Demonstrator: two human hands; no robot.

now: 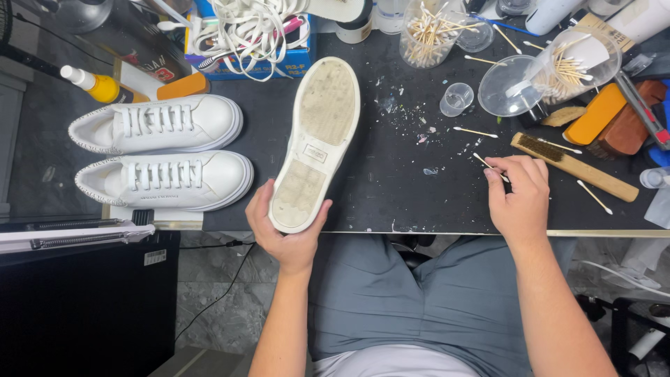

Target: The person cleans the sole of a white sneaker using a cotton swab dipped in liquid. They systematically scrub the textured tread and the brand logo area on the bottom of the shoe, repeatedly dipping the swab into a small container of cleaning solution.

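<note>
White sneaker (317, 143), grimy sole up, heel gripped in left hand (285, 234); right hand (518, 195) apparently pinching cotton swab (488, 165).

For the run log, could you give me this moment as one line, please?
left hand: holds shoe sole up | right hand: pinching cotton swab on table

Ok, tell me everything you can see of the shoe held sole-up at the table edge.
The upturned shoe is a white sneaker lying sole-up on the dark table, toe pointing away from the person and heel at the near edge. Its rubbery-looking sole has a white rim, two grimy, yellowed tread patches and a small rectangular label between them. The upper is hidden underneath. The left hand cups the heel, thumb and fingers wrapped around its sides. Nothing else touches it; the right hand is well apart.
</note>
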